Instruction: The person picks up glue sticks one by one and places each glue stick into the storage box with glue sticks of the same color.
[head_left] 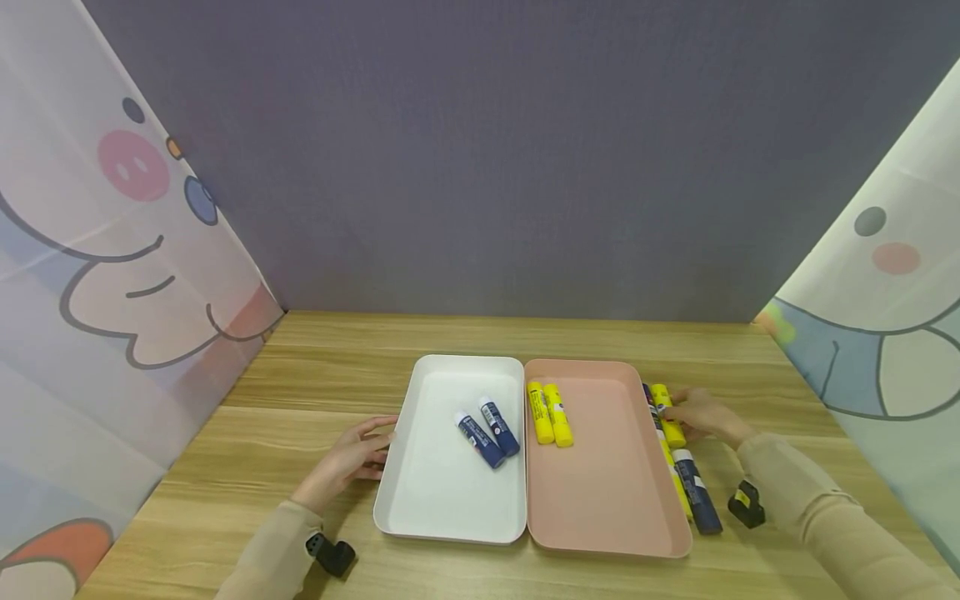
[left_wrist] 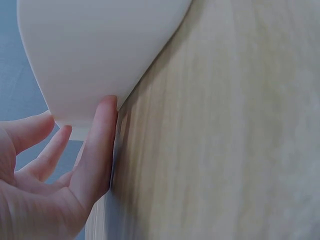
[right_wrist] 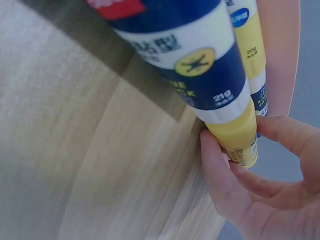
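Lying just right of the pink tray (head_left: 592, 500), a yellow glue stick (head_left: 667, 417) is being gripped by the right hand (head_left: 703, 415), its thumb and fingers pressing opposite sides, probably to stop the round tube rolling. Close by, a navy stick (head_left: 652, 410), another yellow stick (head_left: 676, 482) and a navy-and-white stick (head_left: 697, 493) are crowding along that tray's right wall. Inside the pink tray, two yellow sticks (head_left: 558, 415) are lying near the left wall; inside the adjoining white tray (head_left: 427, 492), two navy sticks (head_left: 480, 440) are slanting, so each tray is holding one colour. The left hand (head_left: 348, 457) is grasping nothing; its relaxed fingers are touching the white tray's outer left wall, apparently bracing it. Beneath, a wooden table (head_left: 337, 375) is reaching back to a grey panel (head_left: 510, 167).
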